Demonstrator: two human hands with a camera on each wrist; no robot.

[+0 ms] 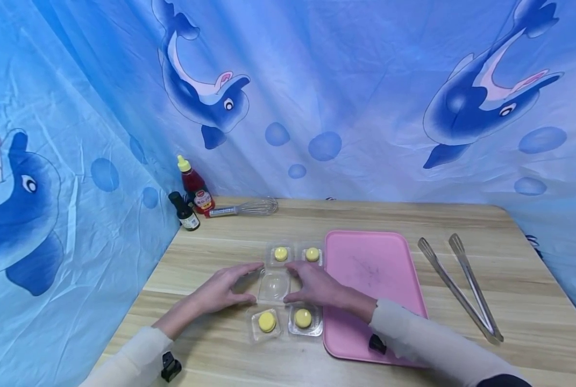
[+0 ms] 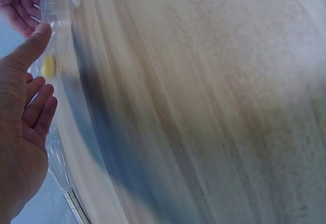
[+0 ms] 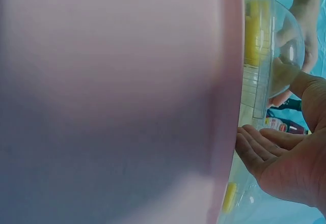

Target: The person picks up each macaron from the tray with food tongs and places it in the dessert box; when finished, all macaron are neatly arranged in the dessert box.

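A clear plastic box piece with a rounded dome point(image 1: 274, 286) lies between the two hands in the head view. My left hand point(image 1: 222, 289) is at its left side, thumb and fingers spread apart. From the right, my right hand point(image 1: 317, 285) reaches its edge, thumb near the front corner and fingers near the back one; firm contact cannot be told. Around it stand clear boxes with round yellow macaron-like sweets: back left point(image 1: 281, 253), back right point(image 1: 312, 254), front left point(image 1: 267, 322) and front right point(image 1: 303, 318). The dome point(image 3: 289, 51) overlaps the right thumb in the right wrist view.
A pink tray point(image 1: 370, 258) lies right of the boxes, under the right forearm. Metal tongs point(image 1: 462, 290) lie spread farther right. At the back left are a red sauce bottle point(image 1: 198, 188), a dark bottle point(image 1: 184, 212) and a whisk point(image 1: 244, 208). A blue curtain point(image 1: 288, 97) hangs behind.
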